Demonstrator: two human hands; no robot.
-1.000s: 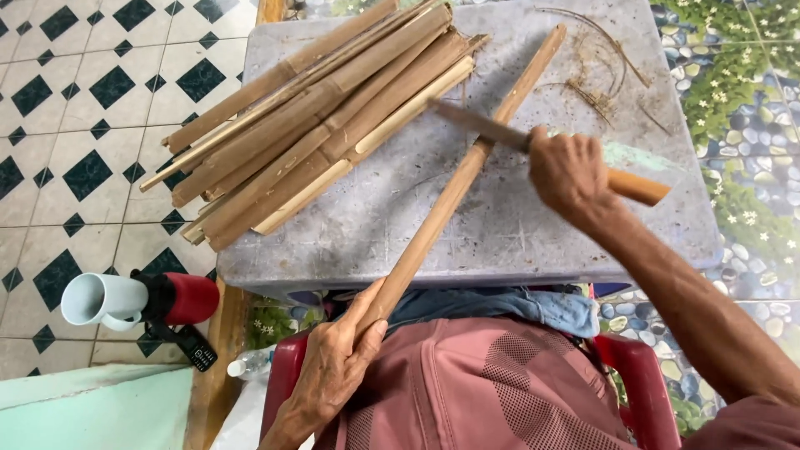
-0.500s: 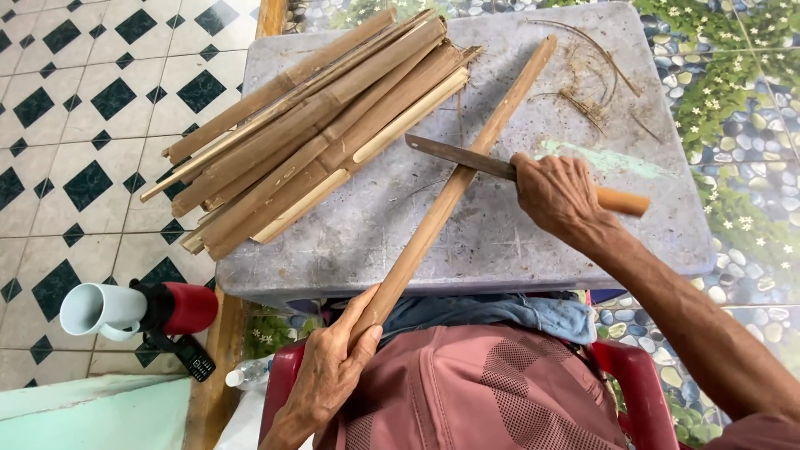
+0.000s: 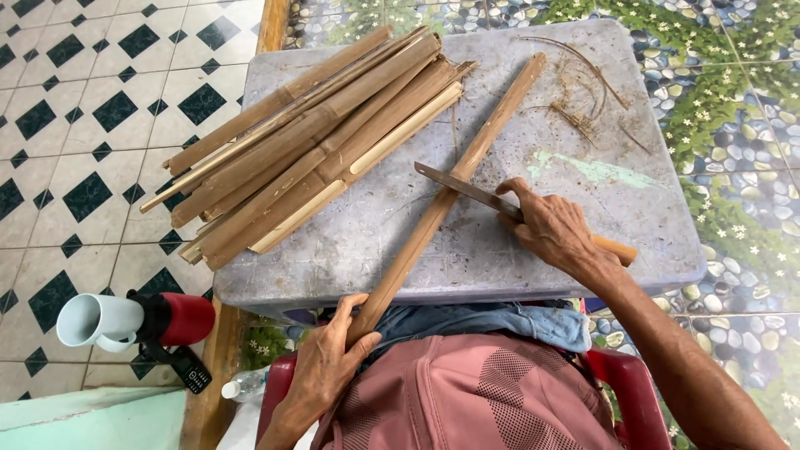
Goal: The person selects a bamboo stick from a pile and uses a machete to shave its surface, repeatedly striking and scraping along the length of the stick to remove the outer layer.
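The right hand [image 3: 554, 229] had its fingers wrapped around a knife [image 3: 467, 188], blade laid across a bamboo stick [image 3: 450, 192]. The left hand [image 3: 321, 375] gripped the stick's near end. A bamboo pile [image 3: 308, 146] lay left on the grey counter [image 3: 375, 242].

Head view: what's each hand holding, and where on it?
Left hand grips the long bamboo strip at its near end, off the table edge. Right hand holds the knife by its wooden handle, blade across the strip.
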